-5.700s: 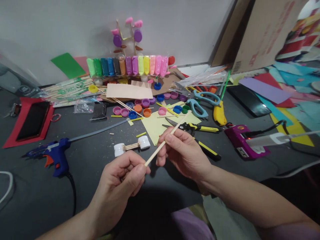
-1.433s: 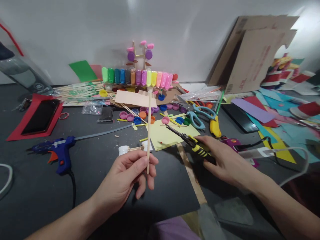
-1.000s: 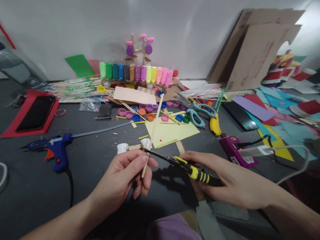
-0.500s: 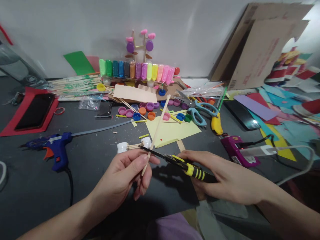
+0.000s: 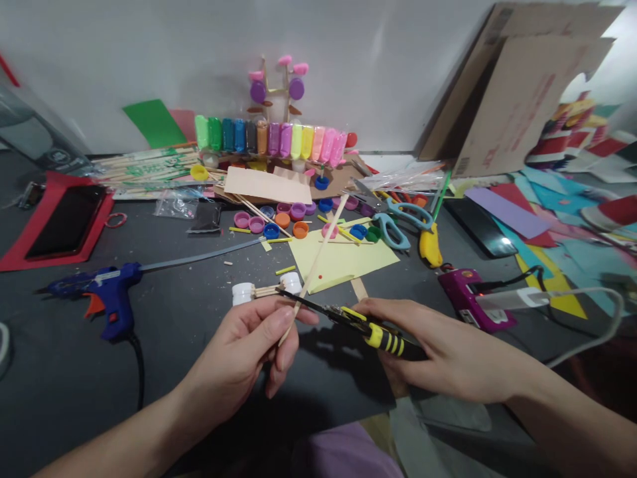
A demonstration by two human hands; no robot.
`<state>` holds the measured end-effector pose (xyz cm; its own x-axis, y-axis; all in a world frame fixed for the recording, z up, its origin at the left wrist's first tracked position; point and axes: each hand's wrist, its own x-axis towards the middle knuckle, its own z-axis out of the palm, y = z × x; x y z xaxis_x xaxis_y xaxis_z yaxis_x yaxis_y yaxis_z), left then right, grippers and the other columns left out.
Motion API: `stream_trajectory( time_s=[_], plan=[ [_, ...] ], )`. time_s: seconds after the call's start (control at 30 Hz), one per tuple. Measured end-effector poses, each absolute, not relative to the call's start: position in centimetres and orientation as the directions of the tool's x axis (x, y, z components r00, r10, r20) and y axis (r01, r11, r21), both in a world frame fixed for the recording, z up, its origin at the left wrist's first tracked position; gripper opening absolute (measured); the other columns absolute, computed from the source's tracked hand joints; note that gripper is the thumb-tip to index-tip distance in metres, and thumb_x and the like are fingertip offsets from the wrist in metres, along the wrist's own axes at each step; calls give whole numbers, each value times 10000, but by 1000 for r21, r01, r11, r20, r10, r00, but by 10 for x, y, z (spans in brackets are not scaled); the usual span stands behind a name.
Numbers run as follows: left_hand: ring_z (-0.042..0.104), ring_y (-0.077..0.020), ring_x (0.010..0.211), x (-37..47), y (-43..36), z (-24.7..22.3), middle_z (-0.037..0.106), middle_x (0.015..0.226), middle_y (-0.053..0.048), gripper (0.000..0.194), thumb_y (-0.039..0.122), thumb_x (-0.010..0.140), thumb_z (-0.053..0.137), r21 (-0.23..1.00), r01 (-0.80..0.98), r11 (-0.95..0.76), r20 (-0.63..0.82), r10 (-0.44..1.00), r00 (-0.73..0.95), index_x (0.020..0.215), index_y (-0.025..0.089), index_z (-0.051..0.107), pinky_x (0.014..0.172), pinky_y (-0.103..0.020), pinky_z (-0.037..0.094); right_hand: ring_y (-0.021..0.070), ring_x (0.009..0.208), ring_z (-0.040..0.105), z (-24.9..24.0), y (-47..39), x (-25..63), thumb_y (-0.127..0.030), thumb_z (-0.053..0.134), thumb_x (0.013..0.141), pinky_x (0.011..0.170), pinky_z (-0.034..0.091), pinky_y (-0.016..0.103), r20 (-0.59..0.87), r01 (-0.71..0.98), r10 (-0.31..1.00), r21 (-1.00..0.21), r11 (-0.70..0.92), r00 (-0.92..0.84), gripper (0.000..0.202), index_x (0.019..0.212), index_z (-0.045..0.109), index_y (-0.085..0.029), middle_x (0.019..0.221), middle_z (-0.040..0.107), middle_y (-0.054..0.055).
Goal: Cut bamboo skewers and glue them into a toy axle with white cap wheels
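Observation:
Between thumb and fingers, my left hand [image 5: 263,338] pinches a thin wooden stick [image 5: 322,249] near its lower end. The stick slants up and to the right. My right hand [image 5: 442,348] is wrapped round the black and yellow handles of a cutting tool [image 5: 391,340], like pliers or snips. Its dark, narrow jaws cross the stick just above my left fingertips; whether they touch it I cannot tell. Just beyond my left hand lies a small piece made of white caps [image 5: 242,293] joined by short sticks. A yellow paper sheet [image 5: 343,262] lies behind the stick.
On the left are a blue glue gun [image 5: 119,302] with its cord and a phone [image 5: 67,219] on red paper. Bottle caps [image 5: 300,230], blue-handled scissors [image 5: 393,232] and clay packs [image 5: 273,139] fill the middle back. A purple power hub [image 5: 478,302] and cardboard [image 5: 517,99] stand right.
The stick has tilted slightly, its upper end moving right and its lower end left. Both hands keep almost the same place, and the tool's jaws still cross the stick.

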<state>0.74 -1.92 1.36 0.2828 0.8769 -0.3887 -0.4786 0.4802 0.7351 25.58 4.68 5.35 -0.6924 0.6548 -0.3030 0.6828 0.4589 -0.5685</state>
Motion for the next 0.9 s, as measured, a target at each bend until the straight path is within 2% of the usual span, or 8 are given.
stream_trajectory(
  time_s=[0.17,0.4,0.9],
  plan=[
    [407,-45,352,9,-19,13,523,449,62,260,402,836,712,780,-421,463,-399,886,235,854,143,701,356,-141,350,298,1023,707,54,44,252,-241,596,742,856,592,387,-297,678,655,-574,458,-694,510,1246,645,-185,1156,738,107],
    [567,-93,376,12,-20,20,659,483,36,292,376,800,757,832,-393,393,-379,918,116,763,189,535,405,-173,462,315,1014,709,51,43,251,-273,558,761,815,599,396,-268,678,675,-569,464,-687,474,1214,648,-161,1139,738,141],
    [618,-105,416,10,-19,19,684,524,15,273,399,856,694,871,-316,376,-354,927,126,757,181,563,453,-189,475,260,965,692,54,41,246,-205,584,758,824,563,359,-289,673,669,-604,428,-685,462,1218,602,-169,1094,727,108]
  ],
)
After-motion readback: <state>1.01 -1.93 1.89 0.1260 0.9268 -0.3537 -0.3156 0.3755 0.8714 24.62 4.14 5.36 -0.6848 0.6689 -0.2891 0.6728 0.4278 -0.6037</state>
